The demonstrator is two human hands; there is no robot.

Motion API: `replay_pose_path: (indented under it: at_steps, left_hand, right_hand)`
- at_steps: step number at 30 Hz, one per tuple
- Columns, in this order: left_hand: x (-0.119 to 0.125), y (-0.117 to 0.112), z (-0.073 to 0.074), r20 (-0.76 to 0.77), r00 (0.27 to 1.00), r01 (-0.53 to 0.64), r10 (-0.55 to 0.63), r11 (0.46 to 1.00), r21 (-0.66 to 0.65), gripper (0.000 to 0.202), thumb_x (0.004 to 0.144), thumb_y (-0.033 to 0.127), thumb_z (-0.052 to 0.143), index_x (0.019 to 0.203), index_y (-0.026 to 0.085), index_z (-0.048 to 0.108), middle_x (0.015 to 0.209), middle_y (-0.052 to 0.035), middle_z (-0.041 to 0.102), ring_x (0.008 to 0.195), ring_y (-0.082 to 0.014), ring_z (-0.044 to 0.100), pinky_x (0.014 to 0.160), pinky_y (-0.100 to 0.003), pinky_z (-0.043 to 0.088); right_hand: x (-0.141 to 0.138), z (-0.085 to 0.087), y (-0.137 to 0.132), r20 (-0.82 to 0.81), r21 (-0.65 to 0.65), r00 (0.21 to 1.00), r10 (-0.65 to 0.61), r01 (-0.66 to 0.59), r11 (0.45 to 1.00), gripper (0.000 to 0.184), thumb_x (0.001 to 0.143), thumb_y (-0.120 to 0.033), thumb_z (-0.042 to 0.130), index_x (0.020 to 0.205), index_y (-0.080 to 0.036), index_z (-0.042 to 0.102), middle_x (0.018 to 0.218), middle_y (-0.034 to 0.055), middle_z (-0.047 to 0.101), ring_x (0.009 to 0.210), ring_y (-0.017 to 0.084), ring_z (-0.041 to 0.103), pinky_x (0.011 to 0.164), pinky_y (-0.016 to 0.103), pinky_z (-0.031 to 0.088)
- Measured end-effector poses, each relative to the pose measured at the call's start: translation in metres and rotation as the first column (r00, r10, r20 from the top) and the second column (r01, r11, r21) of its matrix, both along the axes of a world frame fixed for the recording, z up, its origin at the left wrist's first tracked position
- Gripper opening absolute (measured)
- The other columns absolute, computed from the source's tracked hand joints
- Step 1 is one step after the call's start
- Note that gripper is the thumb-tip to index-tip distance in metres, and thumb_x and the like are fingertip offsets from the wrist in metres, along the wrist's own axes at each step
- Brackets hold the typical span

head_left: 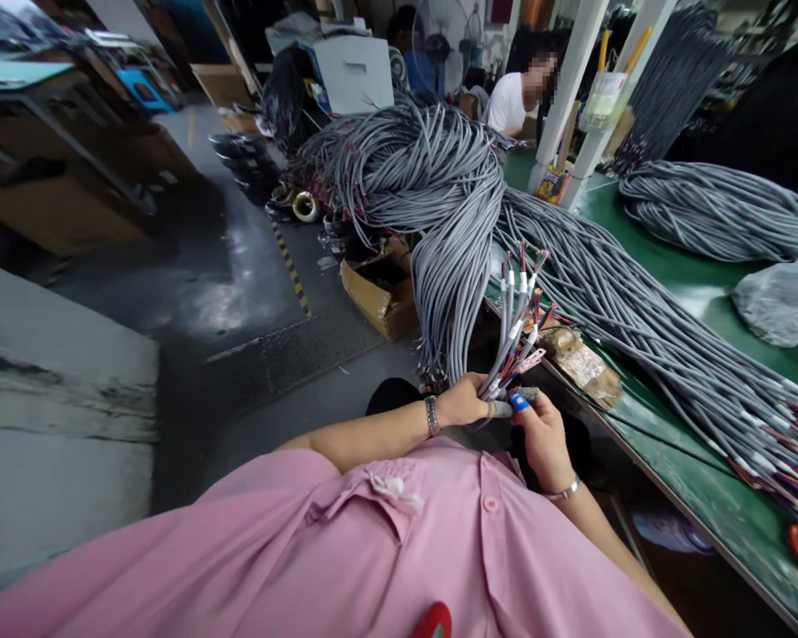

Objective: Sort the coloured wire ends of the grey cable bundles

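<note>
My left hand (464, 403) is closed round a small bunch of grey cables (505, 341). Their ends point up and away from me, with white bands and bare coloured wires (532, 306) fanning out above the fist. Close beside it, my right hand (543, 439) has its thumb and fingers pressed together near the lower side of the bunch. A blue wrap (519, 401) shows at its thumb tip, and greyish covers show on fingers of both hands. What the right fingertips pinch is hidden. A pale pink piece (530, 360) lies against the wires just above.
A green worktable (671, 434) runs along my right, bearing long grey cable bundles (612, 283). A large cable heap (432, 168) hangs over its edge ahead. A taped brown packet (582, 363) lies near the edge. An open cardboard box (382, 292) stands on the floor. Another person (509, 99) sits beyond.
</note>
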State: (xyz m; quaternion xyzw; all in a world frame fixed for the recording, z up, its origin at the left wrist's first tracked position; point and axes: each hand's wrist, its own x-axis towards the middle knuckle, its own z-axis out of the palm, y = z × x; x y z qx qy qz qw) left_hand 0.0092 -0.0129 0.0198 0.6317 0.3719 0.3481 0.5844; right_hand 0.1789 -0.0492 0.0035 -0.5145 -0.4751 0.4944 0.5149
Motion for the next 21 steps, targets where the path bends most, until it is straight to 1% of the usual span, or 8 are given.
replay_pose_path:
  at_steps: [4,7,9,11,14,17,21]
  left_hand:
    - [0.001,-0.003,0.002,0.008,0.998,-0.054,0.055,0.998,-0.039,0.031,0.066,0.039,0.079,0.066,0.012,0.062,0.058,0.0024,0.056,0.053,-0.008,0.045,0.051,-0.022,0.037]
    - [0.002,-0.003,0.0,0.038,0.993,-0.108,0.112,0.991,-0.08,0.03,0.066,0.037,0.08,0.066,0.012,0.063,0.059,-0.0002,0.061,0.055,-0.0108,0.054,0.054,-0.023,0.042]
    - [0.001,-0.002,-0.003,0.071,0.987,-0.135,0.145,0.983,-0.124,0.029,0.066,0.036,0.079,0.066,0.013,0.063,0.06,-0.002,0.064,0.057,-0.0128,0.058,0.055,-0.024,0.045]
    - [0.001,-0.001,-0.006,0.088,0.98,-0.163,0.177,0.976,-0.146,0.028,0.067,0.035,0.079,0.065,0.013,0.062,0.059,-0.0019,0.064,0.054,-0.0125,0.058,0.053,-0.024,0.044]
    - [0.002,0.0,-0.008,0.082,0.975,-0.194,0.205,0.973,-0.128,0.029,0.065,0.034,0.08,0.06,0.013,0.06,0.055,-0.0005,0.061,0.052,-0.011,0.054,0.052,-0.023,0.042]
    - [0.004,0.0,-0.006,0.061,0.983,-0.169,0.176,0.98,-0.102,0.028,0.065,0.033,0.079,0.058,0.013,0.06,0.054,-0.0006,0.06,0.053,-0.0115,0.054,0.053,-0.024,0.043]
    - [0.003,-0.001,-0.001,0.047,0.99,-0.13,0.135,0.987,-0.097,0.025,0.069,0.03,0.077,0.06,0.013,0.062,0.057,-0.001,0.062,0.054,-0.0118,0.054,0.055,-0.025,0.043]
  right_hand:
    - [-0.008,0.003,0.002,-0.152,-0.055,0.988,-0.021,0.013,0.998,0.028,0.076,-0.045,0.071,0.083,-0.019,0.065,0.066,-0.0015,0.06,0.055,0.011,0.049,0.053,0.025,0.043]
    - [-0.012,0.005,0.003,-0.284,-0.114,0.959,-0.021,-0.012,0.993,0.027,0.076,-0.043,0.073,0.082,-0.019,0.062,0.062,-0.0041,0.055,0.053,0.01,0.047,0.053,0.025,0.041]
    - [-0.013,0.006,0.004,-0.334,-0.135,0.943,-0.006,-0.042,0.99,0.026,0.076,-0.042,0.073,0.082,-0.019,0.061,0.059,-0.0054,0.051,0.052,0.009,0.046,0.054,0.025,0.041]
    - [-0.012,0.008,0.004,-0.333,-0.123,0.942,0.049,-0.095,0.988,0.026,0.078,-0.043,0.071,0.084,-0.02,0.061,0.06,-0.0048,0.053,0.054,0.01,0.047,0.055,0.025,0.042]
    - [-0.011,0.011,0.005,-0.251,-0.075,0.957,0.148,-0.172,0.982,0.03,0.078,-0.045,0.071,0.093,-0.02,0.062,0.071,-0.0015,0.062,0.061,0.012,0.055,0.056,0.025,0.042]
    - [-0.012,0.013,0.008,-0.193,-0.05,0.971,0.143,-0.155,0.987,0.028,0.077,-0.042,0.073,0.09,-0.02,0.062,0.075,-0.0011,0.063,0.063,0.013,0.058,0.055,0.024,0.04]
    - [-0.012,0.013,0.01,-0.201,-0.047,0.97,0.136,-0.148,0.988,0.02,0.083,-0.038,0.068,0.085,-0.02,0.061,0.07,-0.0026,0.06,0.062,0.012,0.057,0.058,0.024,0.04]
